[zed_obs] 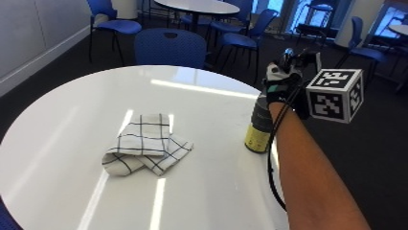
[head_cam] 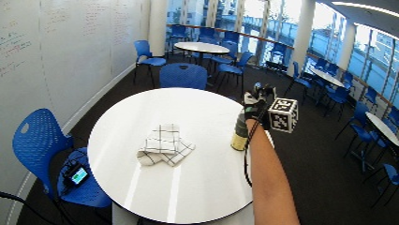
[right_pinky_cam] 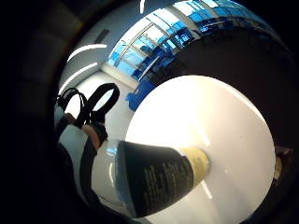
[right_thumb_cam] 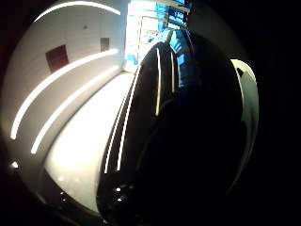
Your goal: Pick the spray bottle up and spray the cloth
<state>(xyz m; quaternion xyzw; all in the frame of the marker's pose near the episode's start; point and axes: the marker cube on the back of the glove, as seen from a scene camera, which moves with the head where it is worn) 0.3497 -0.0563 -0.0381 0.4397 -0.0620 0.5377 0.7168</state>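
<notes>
On the round white table [zed_obs: 76, 120], outside view: folded checked cloth [zed_obs: 145, 143] near the middle; spray bottle [zed_obs: 258, 129] upright near the right edge, well apart from it. Right hand [zed_obs: 284, 81] sits at the bottle's top; grip hidden, cannot tell. Wide outside view: same layout, blue chair [head_cam: 182, 75] behind. Little-finger palm view: labelled bottle body close, table beneath. Thumb-side view: dark bottle surface fills most.

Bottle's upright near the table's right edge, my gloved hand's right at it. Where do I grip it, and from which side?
Grip the spray bottle high on its dark body, just under the head, coming from the table-edge side where the right hand already is. It stands upright on the table, so a sideways wrap suits it, and leaves the cloth side open for spraying.
</notes>
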